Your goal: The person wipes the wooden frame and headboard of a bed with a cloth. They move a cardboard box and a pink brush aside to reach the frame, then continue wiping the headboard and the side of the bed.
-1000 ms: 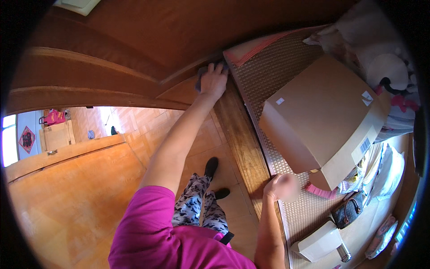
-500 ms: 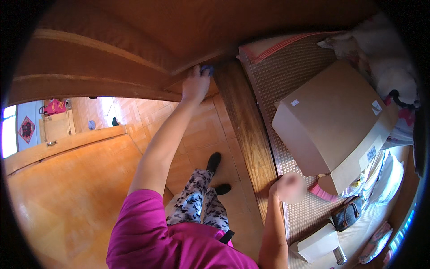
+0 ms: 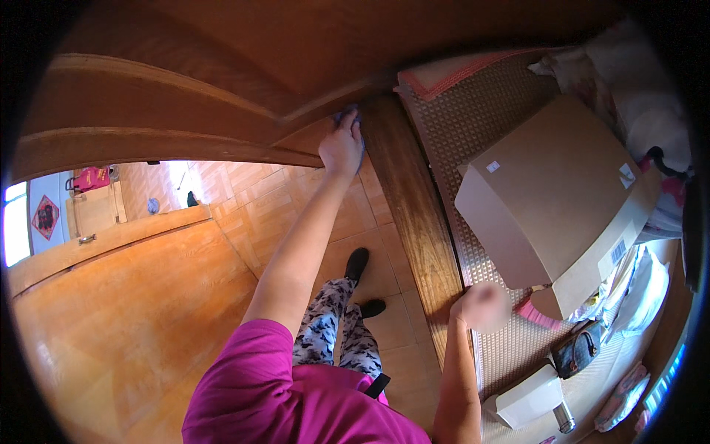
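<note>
My left hand (image 3: 342,152) reaches far forward to the lower edge of a brown wooden panel (image 3: 222,122). Its fingers are closed on a bunched blue-grey cloth (image 3: 347,113), mostly hidden by the hand. The cloth is at the corner where the panel meets a wooden bed rail (image 3: 407,192). Beside the rail, my right hand (image 3: 477,306) rests at the edge of a woven mat (image 3: 473,111); its fingers are blurred. A large brown cardboard box (image 3: 562,170) lies tilted on the mat, just beyond the right hand.
Behind the box are bunched bedding (image 3: 651,126) and a dark handbag (image 3: 577,351). A white open box (image 3: 526,398) lies nearer me. To the left stands an orange-brown wooden surface (image 3: 133,318); tiled floor (image 3: 384,325) runs between it and the rail.
My left hand has slid to the right along the panel's lower edge with the cloth, closer to the bed rail. The right hand stays at the mat's edge.
</note>
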`<control>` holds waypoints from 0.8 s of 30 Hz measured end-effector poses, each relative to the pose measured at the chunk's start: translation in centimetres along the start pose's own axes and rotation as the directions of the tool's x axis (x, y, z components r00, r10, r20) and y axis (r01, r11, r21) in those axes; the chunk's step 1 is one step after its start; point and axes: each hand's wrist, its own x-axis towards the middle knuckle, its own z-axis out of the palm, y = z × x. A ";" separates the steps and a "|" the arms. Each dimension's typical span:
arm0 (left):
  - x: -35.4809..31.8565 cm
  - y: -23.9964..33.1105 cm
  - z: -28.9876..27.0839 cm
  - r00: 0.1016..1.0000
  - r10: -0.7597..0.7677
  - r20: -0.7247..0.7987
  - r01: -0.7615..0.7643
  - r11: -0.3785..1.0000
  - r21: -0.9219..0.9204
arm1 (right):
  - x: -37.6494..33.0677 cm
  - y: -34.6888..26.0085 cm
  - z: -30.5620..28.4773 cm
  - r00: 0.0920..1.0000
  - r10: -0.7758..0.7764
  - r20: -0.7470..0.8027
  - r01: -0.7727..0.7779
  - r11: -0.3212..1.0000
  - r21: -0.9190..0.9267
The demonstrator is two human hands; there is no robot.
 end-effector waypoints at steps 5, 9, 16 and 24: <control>0.5 -0.9 -1.0 0.991 0.076 0.109 -0.082 0.995 0.051 | -0.2 -1.5 -1.5 0.947 -0.207 -0.246 0.217 0.976 0.013; 2.7 -1.5 -0.6 0.989 0.144 0.016 -0.145 0.979 0.144 | -0.4 -1.7 -1.3 0.966 -0.173 -0.192 0.175 0.984 -0.006; 1.8 -0.3 -1.5 0.949 0.142 0.282 -0.199 0.963 0.184 | -0.2 -1.0 -0.4 0.957 -0.142 -0.252 0.145 0.989 -0.008; 3.4 2.6 2.3 0.855 0.257 0.450 -0.411 0.865 0.288 | 0.1 1.4 1.0 0.994 -0.103 -0.024 0.103 0.994 0.035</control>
